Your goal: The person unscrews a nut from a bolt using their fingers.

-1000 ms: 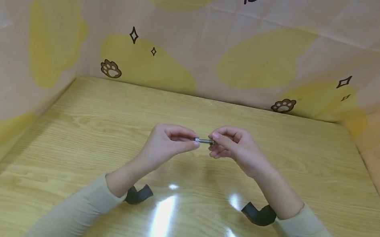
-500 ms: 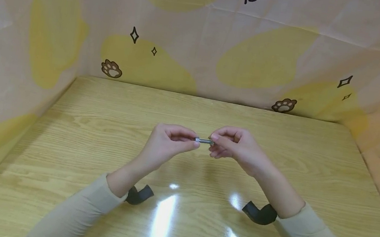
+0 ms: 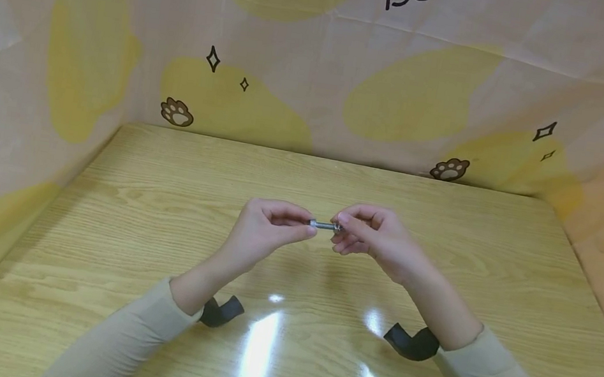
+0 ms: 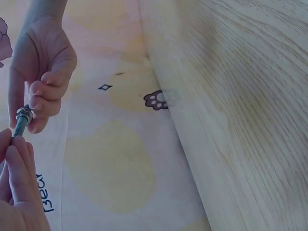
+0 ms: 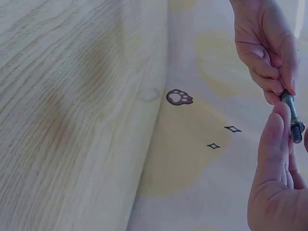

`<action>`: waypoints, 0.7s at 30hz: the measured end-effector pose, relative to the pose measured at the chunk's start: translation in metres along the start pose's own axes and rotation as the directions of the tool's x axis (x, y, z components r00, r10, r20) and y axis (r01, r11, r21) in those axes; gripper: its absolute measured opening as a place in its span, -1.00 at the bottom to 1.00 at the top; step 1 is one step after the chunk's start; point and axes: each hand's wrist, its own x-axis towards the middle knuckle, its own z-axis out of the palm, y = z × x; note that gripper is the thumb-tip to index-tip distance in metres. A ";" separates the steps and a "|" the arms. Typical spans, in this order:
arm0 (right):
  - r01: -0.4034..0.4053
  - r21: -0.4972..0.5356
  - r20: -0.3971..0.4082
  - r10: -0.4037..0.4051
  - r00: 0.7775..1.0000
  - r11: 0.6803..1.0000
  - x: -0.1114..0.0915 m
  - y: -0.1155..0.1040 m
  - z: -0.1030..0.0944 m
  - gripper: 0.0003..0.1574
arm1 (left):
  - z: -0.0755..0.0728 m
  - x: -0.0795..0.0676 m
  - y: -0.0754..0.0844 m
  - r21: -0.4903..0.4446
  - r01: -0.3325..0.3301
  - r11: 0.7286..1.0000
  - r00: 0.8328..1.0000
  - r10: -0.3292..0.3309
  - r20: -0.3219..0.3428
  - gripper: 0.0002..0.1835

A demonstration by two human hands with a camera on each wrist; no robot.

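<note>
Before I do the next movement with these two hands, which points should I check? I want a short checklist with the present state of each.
1. Left hand holds one end of the bolt: ok.
2. Right hand has the nut between thumb and fingers: ok.
3. Nut sits on the bolt: ok; the threaded tip shows beyond it in the right wrist view.
4. Nut is up against the left-hand end, if that is wanted: not ok; bare bolt shows between.
5. Both holds are firm: cannot tell.
6. Thread is clean and undamaged: cannot tell, too small.
</note>
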 end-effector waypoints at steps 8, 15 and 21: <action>0.059 0.016 0.023 -0.060 0.998 0.998 -0.001 0.003 -0.003 -0.78 | 0.001 0.001 -0.003 -0.012 -0.010 1.000 1.000 0.010 0.003 -0.80; -0.012 -0.012 0.014 0.012 1.000 1.000 0.003 0.002 -0.001 -0.84 | 0.000 0.002 -0.003 -0.006 -0.018 1.000 1.000 0.018 -0.003 -0.81; 0.022 0.011 0.014 -0.023 1.000 1.000 0.002 0.002 -0.002 -0.78 | 0.000 0.001 -0.003 -0.001 -0.007 1.000 1.000 0.006 -0.005 -0.81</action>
